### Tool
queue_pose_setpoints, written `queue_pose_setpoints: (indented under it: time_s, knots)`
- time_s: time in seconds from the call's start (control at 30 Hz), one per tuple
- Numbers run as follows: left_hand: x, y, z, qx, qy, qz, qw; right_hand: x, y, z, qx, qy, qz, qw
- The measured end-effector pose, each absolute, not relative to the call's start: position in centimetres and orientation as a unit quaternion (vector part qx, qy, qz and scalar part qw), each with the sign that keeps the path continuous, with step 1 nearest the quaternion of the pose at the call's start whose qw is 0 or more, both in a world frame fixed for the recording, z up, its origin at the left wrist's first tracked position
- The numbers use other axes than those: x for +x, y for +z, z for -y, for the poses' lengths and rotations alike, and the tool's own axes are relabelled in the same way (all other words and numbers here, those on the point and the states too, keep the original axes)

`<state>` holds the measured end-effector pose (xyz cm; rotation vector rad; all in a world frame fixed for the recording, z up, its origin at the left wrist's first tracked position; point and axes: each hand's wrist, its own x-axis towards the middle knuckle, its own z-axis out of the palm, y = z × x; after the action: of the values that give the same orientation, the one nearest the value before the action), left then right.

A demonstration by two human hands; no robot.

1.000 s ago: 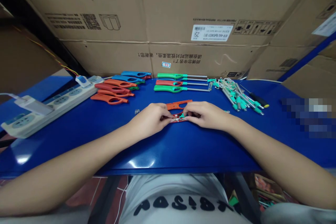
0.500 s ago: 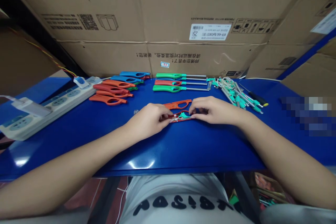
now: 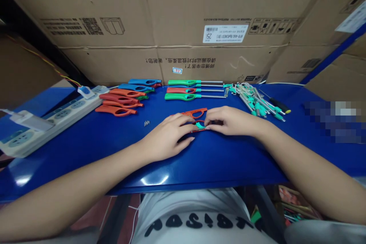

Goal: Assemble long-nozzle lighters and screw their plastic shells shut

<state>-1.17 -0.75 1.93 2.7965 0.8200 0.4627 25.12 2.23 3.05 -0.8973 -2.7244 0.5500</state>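
Observation:
On the blue table (image 3: pixel 85 137), my left hand (image 3: pixel 168 135) rests with fingers loosely spread, its fingertips on the left end of a red lighter shell half (image 3: pixel 200 126) that holds a teal inner part. My right hand (image 3: pixel 228 120) pinches the right end of that same piece. Just behind lies a second orange shell half (image 3: pixel 194 113), untouched.
Orange and blue shell halves (image 3: pixel 122 101) are stacked at left, finished green and red lighters (image 3: pixel 188 89) at the back middle. A pile of metal tubes with teal parts (image 3: pixel 254 101) and a screwdriver (image 3: pixel 276 103) sit at right, a power strip (image 3: pixel 42 120) at far left, cardboard boxes (image 3: pixel 177 26) behind.
My left hand has let go its pinch and opened, sliding down-left. My right hand stays pinched on the red piece. The camera has tilted slightly.

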Motion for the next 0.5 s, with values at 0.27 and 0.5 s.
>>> queue_pose_setpoints:
  time_s: [0.27,0.5]
  knots:
    - [-1.1,1.0,0.7,0.943,0.156,-0.268,0.120,24.7,3.1,-2.2,-0.295,0.178,0.932,0.112]
    - [-0.8,0.6,0.6,0.932,0.186,-0.272,0.151,24.8,2.8,-2.1,-0.294,0.165,0.935,0.109]
